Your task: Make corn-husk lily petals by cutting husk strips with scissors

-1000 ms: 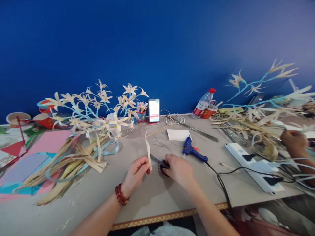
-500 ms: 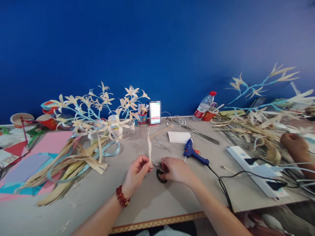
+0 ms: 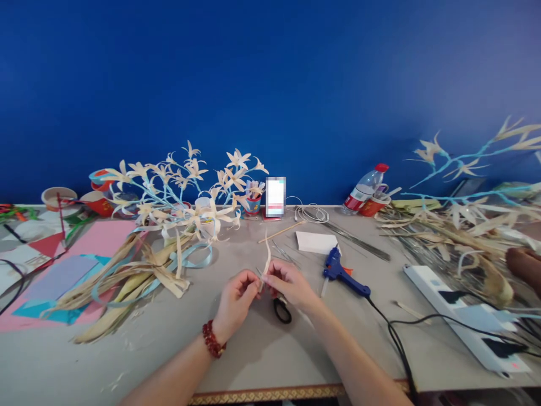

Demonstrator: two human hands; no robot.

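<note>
My left hand [image 3: 239,299], with a red bead bracelet at the wrist, pinches the lower end of a narrow pale husk strip [image 3: 267,256]. Beside it my right hand [image 3: 291,285] has its fingers closed on the same strip, a little higher. The strip stands upward from the fingertips. Black-handled scissors [image 3: 282,311] lie on the table just below my right hand, partly covered by it. To the right rests a blue glue gun [image 3: 338,268], near a white card [image 3: 316,242].
Husk strips [image 3: 122,282] and coloured paper [image 3: 54,287] lie left. White flower branches [image 3: 169,186], a phone [image 3: 275,197] and a bottle [image 3: 366,189] stand behind. A power strip [image 3: 460,321] with cables lies right, near another person's hand [image 3: 524,268].
My right hand has left the scissors and come to the strip, close to my left hand. The view has shifted slightly, so the table's things appear further right, and the other person's hand shows less.
</note>
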